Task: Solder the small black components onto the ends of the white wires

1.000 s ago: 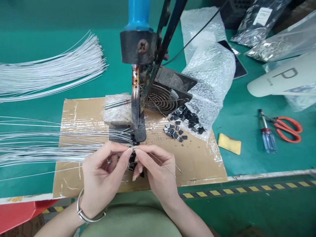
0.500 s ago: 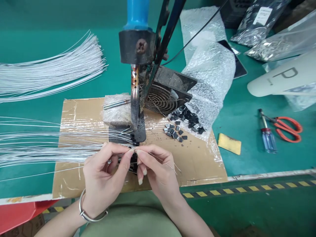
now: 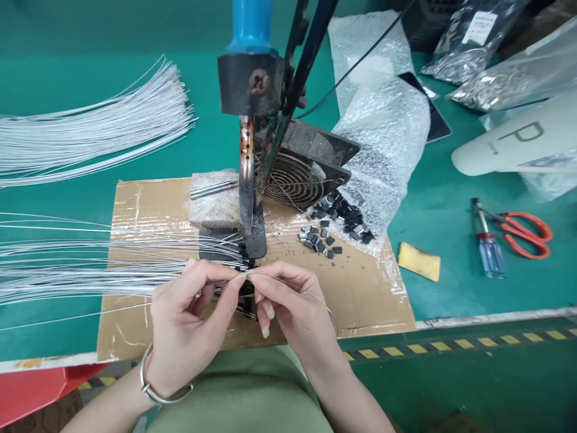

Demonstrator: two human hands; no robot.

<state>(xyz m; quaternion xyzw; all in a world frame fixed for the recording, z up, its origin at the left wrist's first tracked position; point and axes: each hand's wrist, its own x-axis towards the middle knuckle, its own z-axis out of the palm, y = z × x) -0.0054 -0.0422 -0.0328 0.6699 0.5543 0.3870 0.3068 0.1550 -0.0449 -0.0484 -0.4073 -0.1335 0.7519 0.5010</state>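
My left hand (image 3: 189, 325), with a metal bangle at its wrist, is closed, thumb and index finger pinched together. Its fingertips meet those of my right hand (image 3: 295, 307), also pinching. Between them is the end of a thin wire (image 3: 322, 300), which trails back across the right hand; the exact join is hidden by the fingers. Just above the fingertips, a blue-handled soldering iron (image 3: 246, 174) hangs tip down in a stand. Many thin white wires (image 3: 90, 281) run in from the left, their ends beside small black parts partly behind my hands.
Cardboard (image 3: 369, 300) lies under the work. A dusty fan (image 3: 295, 177) stands behind the iron. Small black-and-silver pieces (image 3: 345, 216) spill from bubble wrap (image 3: 383, 138). Rightward are a yellow sponge (image 3: 419, 261), a screwdriver (image 3: 491, 252) and orange-handled scissors (image 3: 527, 234). Another wire bundle (image 3: 99, 132) lies upper left.
Both hands keep their pinch at nearly the same spot. My right hand has shifted slightly right, and the trailing wire now bends down over its back.
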